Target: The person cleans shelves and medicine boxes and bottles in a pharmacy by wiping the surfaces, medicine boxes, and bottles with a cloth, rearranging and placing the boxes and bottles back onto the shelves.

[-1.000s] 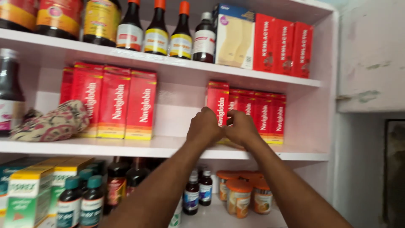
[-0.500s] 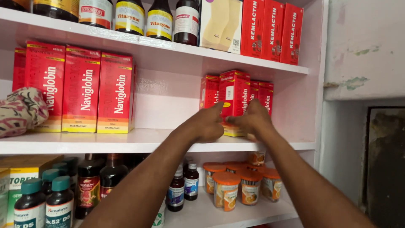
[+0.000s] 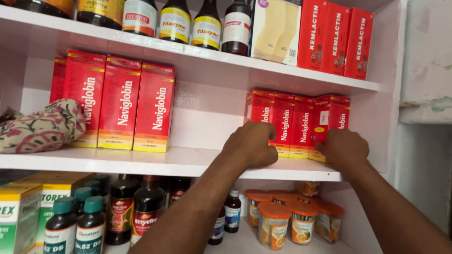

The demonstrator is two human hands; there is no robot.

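While the person stands before the white shelving, both arms reach up to the middle shelf (image 3: 179,162), where a row of red medicine cartons (image 3: 296,122) stands upright at the right end. Half a second ago the two hands were close together around one carton pulled a little forward; now they are spread apart, and the cartons stand in a flat, even line against each other, so the row seems to be put back in order. The left hand (image 3: 252,146) lies with curled fingers against the lower front of the left cartons, pressing and not gripping anything. The right hand (image 3: 343,146) covers the bottom of the rightmost carton; its fingers are bent, but I cannot tell if it grasps the carton or only pushes it. The cartons are tall and narrow, red with a yellow band at the foot and white lettering running up the front, four fronts visible side by side. Further left on the same shelf stand three bigger red cartons (image 3: 120,106) of the same kind, well apart from the hands, and beside them a flowered cloth pouch (image 3: 42,127). On the top shelf I see dark syrup bottles (image 3: 190,23) and other red boxes (image 3: 336,40). Below are jars with orange lids (image 3: 282,221), near the right arm, and green-capped bottles (image 3: 80,226) at the left.
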